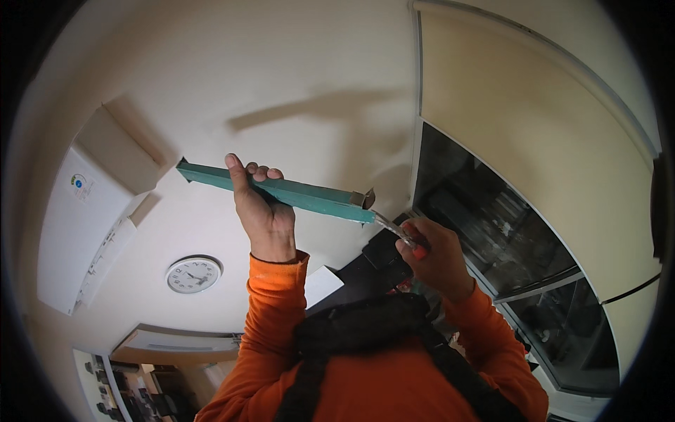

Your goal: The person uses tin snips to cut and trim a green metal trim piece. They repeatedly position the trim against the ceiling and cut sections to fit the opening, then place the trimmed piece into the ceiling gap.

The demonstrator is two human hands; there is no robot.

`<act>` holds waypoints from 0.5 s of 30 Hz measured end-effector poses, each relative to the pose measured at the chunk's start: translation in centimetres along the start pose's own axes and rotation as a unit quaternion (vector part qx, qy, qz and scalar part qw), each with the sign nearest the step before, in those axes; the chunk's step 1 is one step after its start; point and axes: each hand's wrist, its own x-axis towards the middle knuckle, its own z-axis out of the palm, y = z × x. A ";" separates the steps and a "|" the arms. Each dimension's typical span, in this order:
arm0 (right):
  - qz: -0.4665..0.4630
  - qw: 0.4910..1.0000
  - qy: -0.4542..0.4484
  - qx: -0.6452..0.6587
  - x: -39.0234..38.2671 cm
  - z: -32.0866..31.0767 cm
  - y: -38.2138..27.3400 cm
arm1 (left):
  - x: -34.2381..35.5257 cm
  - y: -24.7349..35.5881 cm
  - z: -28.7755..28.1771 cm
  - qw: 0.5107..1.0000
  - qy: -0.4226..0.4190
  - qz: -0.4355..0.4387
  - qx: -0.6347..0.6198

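My left hand [259, 211] is raised with its fingers wrapped round a long green metal bar [320, 198]. The bar tilts slightly down toward the right. A small bent metal piece [364, 199] stands up at its right end. My right hand [439, 257] is closed on a red-handled metal hand tool [389, 225], whose tip meets that right end of the bar. The tool's jaws or tip are too small to make out, so its exact kind is unclear.
A white air conditioner [95, 204] hangs on the wall at left, with a round wall clock [193, 274] nearby. At right, a roller blind [534, 133] half covers a dark window [492, 211]. A white sheet-like thing [323, 286] lies beyond my left sleeve.
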 end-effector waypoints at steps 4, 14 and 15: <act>0.054 0.997 -0.052 -0.019 0.0 -1.4 -1.3 | -0.2 0.2 -0.1 0.998 0.014 0.046 0.039; 0.137 0.926 -0.301 0.182 1.2 -2.2 0.2 | -0.7 0.5 -1.2 1.000 -0.005 -0.001 0.029; 0.170 0.906 -0.325 0.211 1.2 -2.1 0.2 | -0.5 0.5 -1.4 0.999 -0.013 -0.025 0.020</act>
